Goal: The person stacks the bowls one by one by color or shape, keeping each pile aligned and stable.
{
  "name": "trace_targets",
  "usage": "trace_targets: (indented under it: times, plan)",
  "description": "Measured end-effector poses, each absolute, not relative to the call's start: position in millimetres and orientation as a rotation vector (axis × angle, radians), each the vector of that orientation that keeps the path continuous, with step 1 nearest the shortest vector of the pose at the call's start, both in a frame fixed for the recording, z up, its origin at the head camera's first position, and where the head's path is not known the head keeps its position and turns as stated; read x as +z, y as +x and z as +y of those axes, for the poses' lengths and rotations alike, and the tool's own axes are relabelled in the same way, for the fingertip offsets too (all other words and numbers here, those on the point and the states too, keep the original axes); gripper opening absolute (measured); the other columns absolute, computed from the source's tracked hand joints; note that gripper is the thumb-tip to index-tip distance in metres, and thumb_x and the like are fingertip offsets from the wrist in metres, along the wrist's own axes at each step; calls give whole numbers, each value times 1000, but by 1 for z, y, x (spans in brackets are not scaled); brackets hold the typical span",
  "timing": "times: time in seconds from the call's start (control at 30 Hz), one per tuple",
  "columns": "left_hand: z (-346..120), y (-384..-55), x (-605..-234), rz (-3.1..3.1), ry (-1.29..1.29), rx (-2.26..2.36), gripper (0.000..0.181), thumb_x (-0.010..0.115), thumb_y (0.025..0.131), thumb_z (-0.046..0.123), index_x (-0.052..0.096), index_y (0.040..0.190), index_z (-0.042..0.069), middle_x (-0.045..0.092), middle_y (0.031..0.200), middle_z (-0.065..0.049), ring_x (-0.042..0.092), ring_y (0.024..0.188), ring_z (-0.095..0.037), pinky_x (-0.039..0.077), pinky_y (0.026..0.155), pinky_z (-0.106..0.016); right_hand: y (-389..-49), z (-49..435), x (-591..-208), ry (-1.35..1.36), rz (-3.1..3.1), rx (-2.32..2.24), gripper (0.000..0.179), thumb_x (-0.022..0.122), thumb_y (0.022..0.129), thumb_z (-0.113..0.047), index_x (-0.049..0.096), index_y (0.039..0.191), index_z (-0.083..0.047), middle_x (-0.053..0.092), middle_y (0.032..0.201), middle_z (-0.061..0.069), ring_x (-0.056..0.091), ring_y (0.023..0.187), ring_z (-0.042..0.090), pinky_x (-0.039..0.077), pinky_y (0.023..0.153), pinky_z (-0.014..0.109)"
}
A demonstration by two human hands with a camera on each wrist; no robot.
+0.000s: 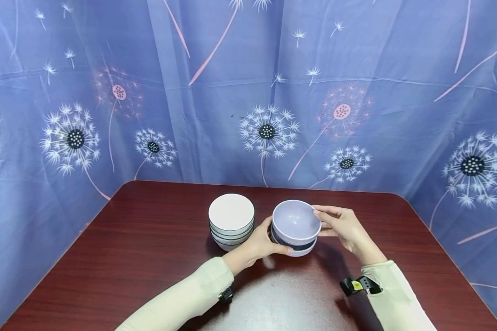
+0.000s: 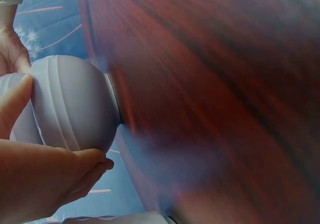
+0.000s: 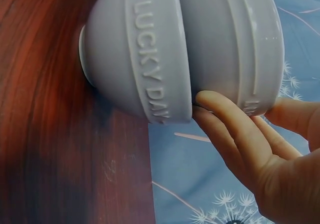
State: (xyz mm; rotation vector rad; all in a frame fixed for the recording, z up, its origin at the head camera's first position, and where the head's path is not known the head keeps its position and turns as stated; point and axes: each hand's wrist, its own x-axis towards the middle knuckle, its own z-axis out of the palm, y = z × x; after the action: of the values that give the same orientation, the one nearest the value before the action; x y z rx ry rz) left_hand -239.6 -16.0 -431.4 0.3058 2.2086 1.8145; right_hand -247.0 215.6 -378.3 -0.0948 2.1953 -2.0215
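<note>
Two lavender bowls sit one above the other at the table's right of centre. The upper bowl (image 1: 297, 220) rests partly inside the lower bowl (image 3: 150, 58), which stands on the table and carries raised "LUCKY DAY" lettering. A dark gap shows between them. My left hand (image 1: 260, 241) grips the lower bowl (image 2: 82, 101), thumb near its rim and fingers around its side. On the upper bowl (image 3: 220, 48), my right hand (image 1: 348, 227) pinches from the right, with its thumb at the rim and fingers against the outer wall. The fingertips (image 3: 207, 99) are close to the lower bowl's rim.
Left of the lavender bowls stands a stack of several white bowls (image 1: 232, 212) with dark rims, close to my left hand. The dark red wooden table (image 1: 149, 239) has its back edge against a blue dandelion-print curtain (image 1: 215, 115).
</note>
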Motion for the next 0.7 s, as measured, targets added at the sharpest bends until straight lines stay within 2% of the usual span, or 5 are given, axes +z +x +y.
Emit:
trace_targets:
  times: [0.37,0.7]
  plan:
    - [-16,-241,-431,2256,322,1799,98,90,61,8,38,144,8,53,131,-6,45,123,-22,33,109,-43,-248,211,-379,-81,2252,-1991,48,62,94,-12,49,131,14,69,102,9,69,76,15,60,71,39]
    - [-15,-239,-434,2254,296,1790,99,91,60,8,37,143,4,53,131,-7,46,123,-23,35,108,-43,-246,206,-380,-52,2277,-2002,44,62,93,-8,51,128,16,69,100,11,69,72,16,60,68,35]
